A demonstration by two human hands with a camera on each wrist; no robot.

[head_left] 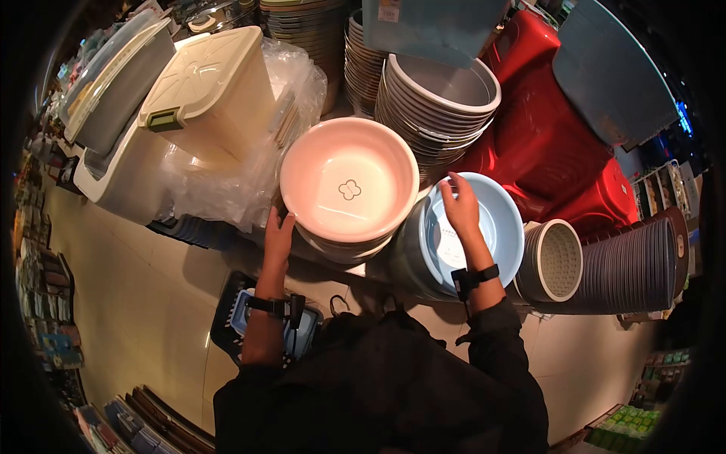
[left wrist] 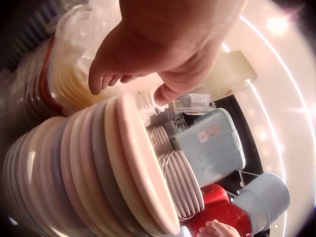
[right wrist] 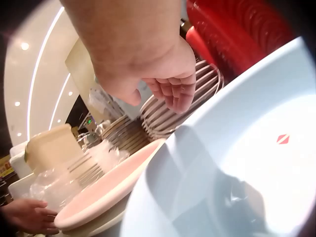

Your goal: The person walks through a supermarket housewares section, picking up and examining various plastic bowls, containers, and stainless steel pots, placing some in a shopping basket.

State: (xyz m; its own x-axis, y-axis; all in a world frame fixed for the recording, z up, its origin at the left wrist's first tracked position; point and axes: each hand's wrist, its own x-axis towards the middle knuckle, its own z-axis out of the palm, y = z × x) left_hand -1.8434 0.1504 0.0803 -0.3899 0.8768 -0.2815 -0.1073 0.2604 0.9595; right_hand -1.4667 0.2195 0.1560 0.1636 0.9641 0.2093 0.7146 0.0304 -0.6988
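This looks like a shop for plastic housewares. In the head view, wares stand nested in many-piece stacks: pink-topped basins (head_left: 349, 170) at twelve o'clock, grey buckets (head_left: 431, 117) at one, purplish containers (head_left: 624, 265) at three. A printed label (head_left: 389, 13) marks a tub near twelve; crowded shelves (head_left: 51, 295) line nine.

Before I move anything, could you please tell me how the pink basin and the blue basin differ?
The pink basin has a dark clover-shaped outline on its floor, while the blue basin has a white printed label inside. The left hand is beside the pink basin, whereas the right hand is over the blue basin. Both are round and open at the top.
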